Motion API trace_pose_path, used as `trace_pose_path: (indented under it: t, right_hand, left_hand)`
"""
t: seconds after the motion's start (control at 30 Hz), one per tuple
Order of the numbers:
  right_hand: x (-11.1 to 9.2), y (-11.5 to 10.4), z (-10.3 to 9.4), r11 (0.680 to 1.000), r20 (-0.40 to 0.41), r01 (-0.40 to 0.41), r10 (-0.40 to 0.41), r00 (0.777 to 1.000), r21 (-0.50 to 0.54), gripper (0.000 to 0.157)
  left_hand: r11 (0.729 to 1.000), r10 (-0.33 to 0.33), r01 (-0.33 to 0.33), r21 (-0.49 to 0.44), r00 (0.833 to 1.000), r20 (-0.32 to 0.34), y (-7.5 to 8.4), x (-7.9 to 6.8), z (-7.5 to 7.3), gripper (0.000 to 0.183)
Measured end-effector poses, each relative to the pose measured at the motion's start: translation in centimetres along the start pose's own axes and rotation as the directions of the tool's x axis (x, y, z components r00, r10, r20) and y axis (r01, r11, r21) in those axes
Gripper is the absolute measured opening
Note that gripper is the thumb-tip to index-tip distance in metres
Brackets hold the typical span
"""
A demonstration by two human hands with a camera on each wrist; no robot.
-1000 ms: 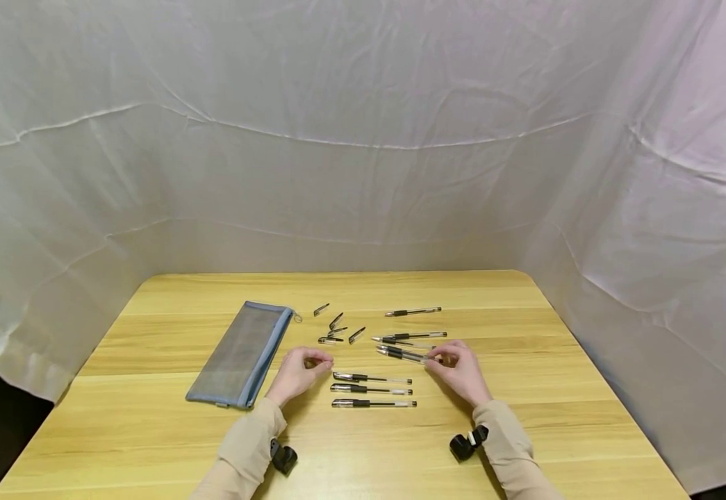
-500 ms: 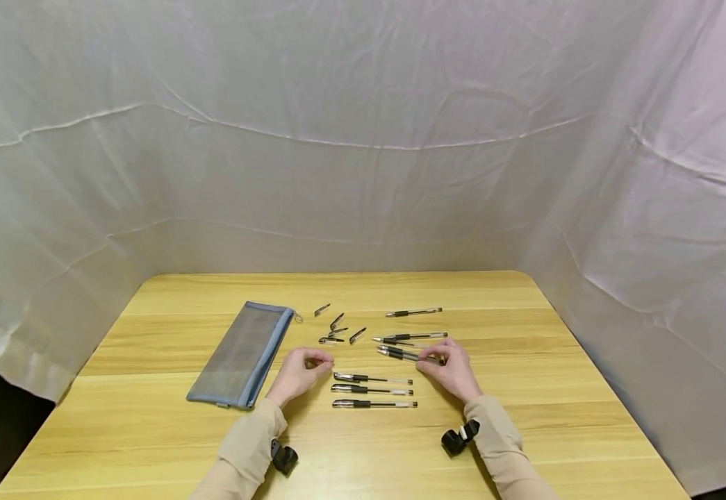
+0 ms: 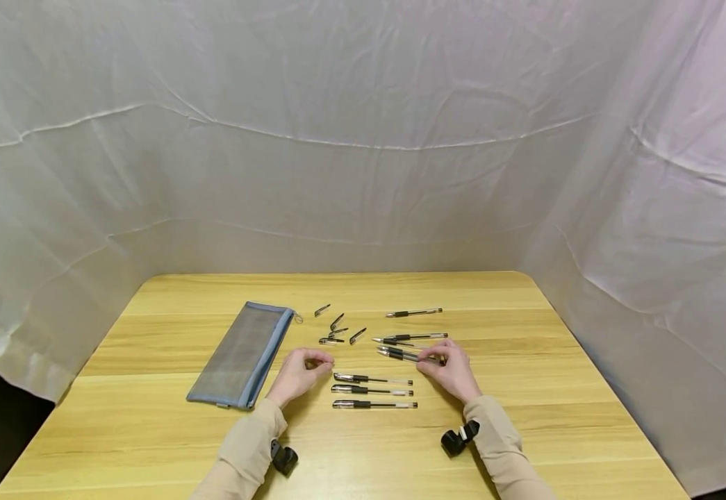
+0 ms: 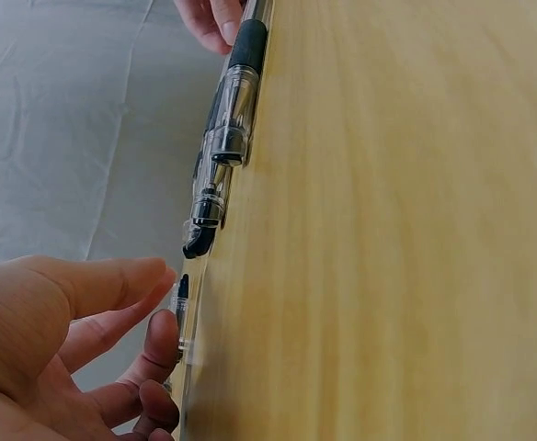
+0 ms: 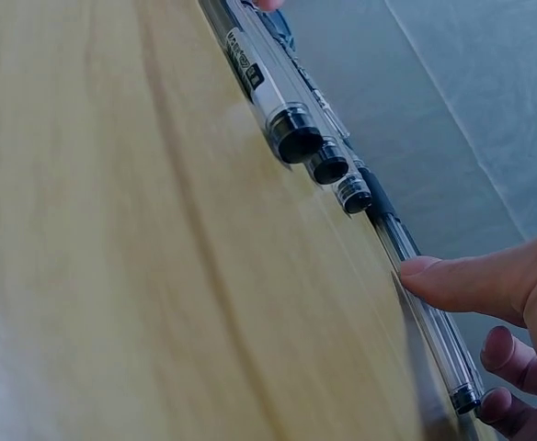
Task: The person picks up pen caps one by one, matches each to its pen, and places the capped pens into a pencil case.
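Observation:
My right hand is at the back part of an uncapped clear gel pen with a black grip. The right wrist view shows the thumb on the barrel and curled fingers at its far side near the end plug. More uncapped pens lie just beyond. Loosely curled, my left hand rests on the table with nothing between thumb and fingers. Three capped pens lie in a row between the hands, caps to the left. Past the left fingertips are several loose black-and-clear pen caps.
A grey mesh zip pouch with blue edging lies flat left of the left hand. The wooden table is enclosed by pale fabric walls at the back and sides.
My right hand has shifted slightly left along the pen, then stayed there over the last half second. The left hand, pouch, caps and other pens have not moved.

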State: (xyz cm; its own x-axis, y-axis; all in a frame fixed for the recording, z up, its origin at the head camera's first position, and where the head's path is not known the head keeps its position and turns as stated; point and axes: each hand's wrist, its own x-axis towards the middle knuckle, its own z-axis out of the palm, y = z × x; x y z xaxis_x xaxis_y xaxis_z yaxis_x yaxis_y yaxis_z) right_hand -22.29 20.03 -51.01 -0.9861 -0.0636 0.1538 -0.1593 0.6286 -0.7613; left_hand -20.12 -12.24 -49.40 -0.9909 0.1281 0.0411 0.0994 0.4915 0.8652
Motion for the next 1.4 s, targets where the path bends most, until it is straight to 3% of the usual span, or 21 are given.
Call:
trace_pose_path:
  t: [0.23, 0.73, 1.07, 1.17, 1.3, 1.4]
  right_hand:
    - [-0.1, 0.0, 0.0, 1.000, 0.002, -0.009, 0.009, 1.000, -0.012, 0.011]
    - [-0.2, 0.1, 0.2, 0.999, -0.019, 0.007, -0.008, 1.000, -0.050, 0.005]
    - [-0.9, 0.2, 0.1, 0.984, -0.036, -0.021, 0.027, 0.999, 0.175, 0.013]
    - [-1.6, -1.3, -0.5, 0.973, -0.051, -0.006, 0.018, 0.999, 0.232, 0.015]
    - [-1.9, -1.5, -0.6, 0.959, -0.075, -0.012, 0.035, 0.997, 0.282, 0.018]
    - [-1.5, 0.0, 0.0, 0.949, -0.099, -0.022, 0.055, 0.994, 0.314, 0.021]
  left_hand:
    - [1.000, 0.015, -0.015, 0.004, 1.000, 0.010, 0.0, -0.1, -0.1, 0.010]
    - [0.999, -0.026, 0.026, -0.027, 1.000, 0.004, -0.1, 0.0, 0.0, 0.010]
    - [0.996, -0.056, 0.053, -0.077, 0.998, -0.034, 0.0, 0.3, -0.1, 0.011]
    - [0.994, -0.062, 0.057, -0.089, 0.997, -0.048, 0.0, 0.6, -0.1, 0.012]
    - [0.993, -0.074, 0.068, -0.095, 0.995, -0.063, 0.0, 1.3, 0.1, 0.013]
    - [0.994, -0.071, 0.064, -0.094, 0.995, -0.076, 0.1, 1.9, 0.4, 0.014]
